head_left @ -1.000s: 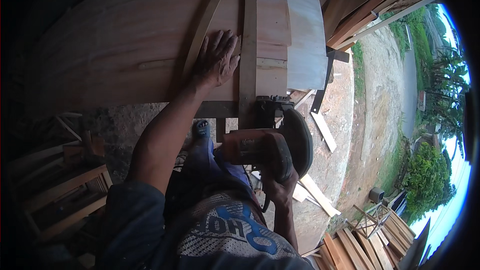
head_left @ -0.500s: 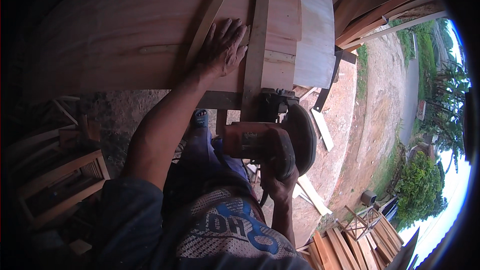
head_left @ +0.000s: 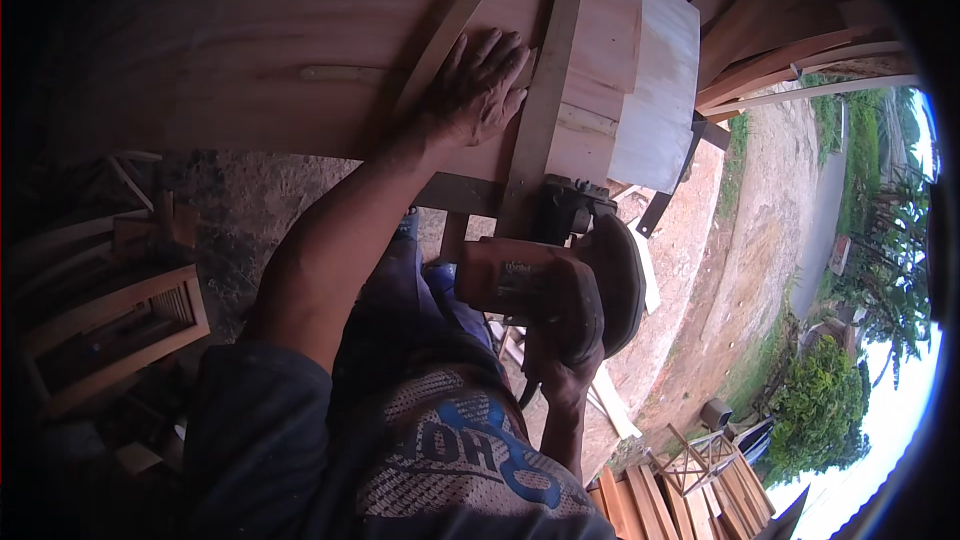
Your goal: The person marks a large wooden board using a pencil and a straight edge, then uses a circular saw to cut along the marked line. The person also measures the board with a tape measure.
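Observation:
My left hand (head_left: 482,95) lies flat, fingers spread, between a curved wooden strip (head_left: 455,25) and a straighter wooden strip (head_left: 550,70) on a broad plywood sheet (head_left: 250,40). My right hand (head_left: 570,372) is wrapped round the rear handle of a circular saw (head_left: 520,275), which has a reddish motor body and a dark round guard. The front of the saw meets the near end of the straighter strip, just off the sheet's near edge. Where the blade touches wood is hidden.
A pale panel (head_left: 660,80) lies at the sheet's right end. Dark supports (head_left: 465,192) show underneath. A wooden frame with slats (head_left: 120,335) stands at lower left. Stacked planks (head_left: 650,500) lie at lower right, timber (head_left: 770,60) at upper right. Offcuts (head_left: 615,405) litter the ground.
The whole view has shifted slightly, so the sheet, hands and saw appear farther right. My left hand stays flat on the wood, and my right hand keeps its hold on the saw.

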### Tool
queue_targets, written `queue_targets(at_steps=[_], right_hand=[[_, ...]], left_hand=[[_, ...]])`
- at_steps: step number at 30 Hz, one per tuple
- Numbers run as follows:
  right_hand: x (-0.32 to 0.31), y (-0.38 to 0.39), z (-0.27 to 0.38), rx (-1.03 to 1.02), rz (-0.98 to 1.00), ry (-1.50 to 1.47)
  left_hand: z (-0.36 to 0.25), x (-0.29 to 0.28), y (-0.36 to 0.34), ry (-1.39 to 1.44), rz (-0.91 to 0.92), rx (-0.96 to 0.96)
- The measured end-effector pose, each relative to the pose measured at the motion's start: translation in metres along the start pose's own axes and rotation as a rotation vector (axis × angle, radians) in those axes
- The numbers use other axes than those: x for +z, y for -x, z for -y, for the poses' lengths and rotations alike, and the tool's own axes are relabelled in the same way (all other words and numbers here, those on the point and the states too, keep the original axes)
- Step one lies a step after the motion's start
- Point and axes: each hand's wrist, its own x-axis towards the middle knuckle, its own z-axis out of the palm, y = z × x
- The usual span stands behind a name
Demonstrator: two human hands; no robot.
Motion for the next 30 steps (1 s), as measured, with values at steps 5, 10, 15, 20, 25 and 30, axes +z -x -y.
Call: queue_targets(at_steps=[5, 10, 15, 20, 25, 30], right_hand=[[0.0, -0.004, -0.004, -0.061, -0.021, 0.042], [0.001, -0.007, -0.001, -0.004, -0.041, 0.077], [-0.001, -0.018, 0.001, -0.014, -0.002, 0.024], [0.007, -0.023, 0.01, -0.008, -0.001, -0.031], [0.001, -0.026, 0.003, -0.001, -0.002, -0.036], [-0.003, -0.03, 0.001, -0.002, 0.005, -0.029]], left_hand=[[0.002, 0.006, 0.003, -0.023, -0.028, 0.001], [0.005, 0.009, 0.003, -0.052, -0.045, 0.012], [0.004, 0.009, 0.004, -0.055, -0.047, 0.02], [0.005, 0.007, 0.004, -0.045, -0.016, 0.005], [0.005, 0.005, 0.004, -0.04, -0.015, 0.007], [0.004, 0.005, 0.004, -0.028, -0.007, 0.0]])
